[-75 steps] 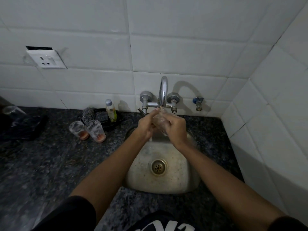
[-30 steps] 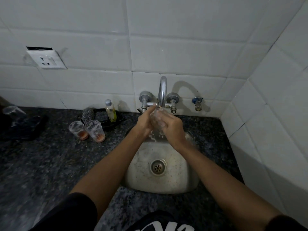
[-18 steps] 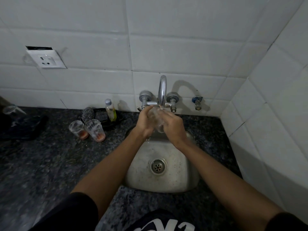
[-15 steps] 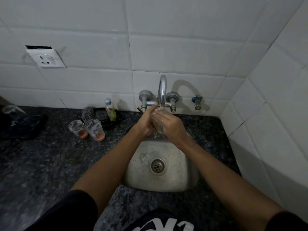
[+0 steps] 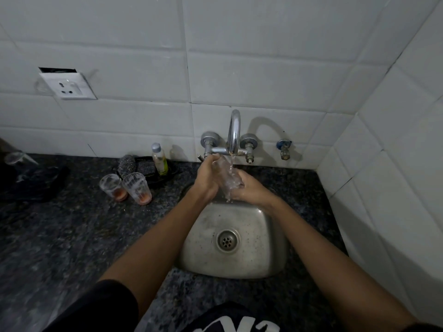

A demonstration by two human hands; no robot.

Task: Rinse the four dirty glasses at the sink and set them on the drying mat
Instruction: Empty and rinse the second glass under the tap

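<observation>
Both hands, left (image 5: 208, 178) and right (image 5: 249, 189), grip a wet glass (image 5: 227, 177) under the tap (image 5: 233, 133); it could slip into the sink (image 5: 261, 236).

head | worn high | faces down-forward | sink (image 5: 261, 259) close below

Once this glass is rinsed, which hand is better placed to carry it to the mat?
Probably the left hand. It already grips the glass, together with the right hand, and the dark mat lies far on the left of the sink.
</observation>
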